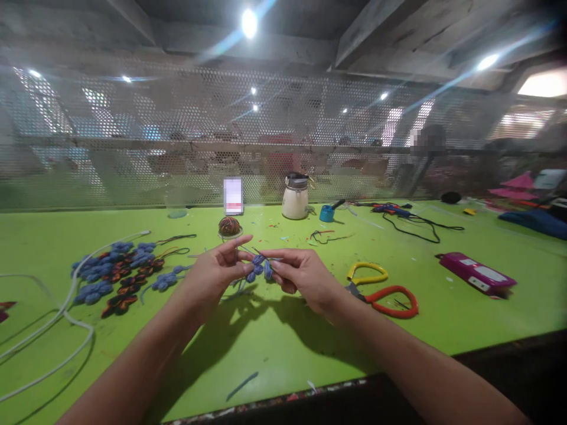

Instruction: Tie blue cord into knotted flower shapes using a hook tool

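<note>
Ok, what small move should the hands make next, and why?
Probably steady the blue crocheted piece with the left hand before shifting the right hand: the piece sits between both hands' fingertips, and a thin dark tool slants by its top.

Perforated screen (274,118) behind a bright green tabletop (310,348), concrete beams (376,29) overhead, lights (248,23) glaring, bright window (544,84) at upper right
</note>
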Available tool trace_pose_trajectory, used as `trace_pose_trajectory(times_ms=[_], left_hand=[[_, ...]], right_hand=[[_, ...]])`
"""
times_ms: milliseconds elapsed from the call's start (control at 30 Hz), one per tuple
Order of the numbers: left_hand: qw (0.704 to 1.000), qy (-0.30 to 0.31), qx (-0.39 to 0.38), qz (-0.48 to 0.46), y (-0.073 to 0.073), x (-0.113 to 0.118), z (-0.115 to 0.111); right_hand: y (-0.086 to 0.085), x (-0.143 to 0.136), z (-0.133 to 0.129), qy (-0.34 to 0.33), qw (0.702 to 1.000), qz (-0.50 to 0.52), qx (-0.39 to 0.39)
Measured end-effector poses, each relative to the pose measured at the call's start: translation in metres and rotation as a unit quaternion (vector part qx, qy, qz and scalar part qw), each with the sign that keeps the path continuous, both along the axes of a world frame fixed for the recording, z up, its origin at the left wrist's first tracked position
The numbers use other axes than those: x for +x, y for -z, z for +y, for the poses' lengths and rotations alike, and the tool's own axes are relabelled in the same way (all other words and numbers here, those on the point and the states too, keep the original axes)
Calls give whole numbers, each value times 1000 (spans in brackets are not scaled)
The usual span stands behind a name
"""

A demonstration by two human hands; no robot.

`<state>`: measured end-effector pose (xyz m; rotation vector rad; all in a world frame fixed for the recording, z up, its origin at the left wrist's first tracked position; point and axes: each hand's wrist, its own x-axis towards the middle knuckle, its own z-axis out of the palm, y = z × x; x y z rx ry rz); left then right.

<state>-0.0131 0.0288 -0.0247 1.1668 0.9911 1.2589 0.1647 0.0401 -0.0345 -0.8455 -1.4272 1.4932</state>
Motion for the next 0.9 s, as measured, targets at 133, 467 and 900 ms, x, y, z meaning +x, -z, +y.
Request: trace_pose_trajectory(times_ms=[133, 467, 900], left_hand=[[999, 0, 33, 41, 5, 0, 2], [856, -91, 292, 416, 11, 14, -9], [999, 4, -40, 7, -4, 6, -6]], right_hand=[[-1, 0, -1, 2, 1000, -17, 21], [6, -3, 6, 34, 999, -42, 0], [6, -7, -3, -1, 994, 112, -6]])
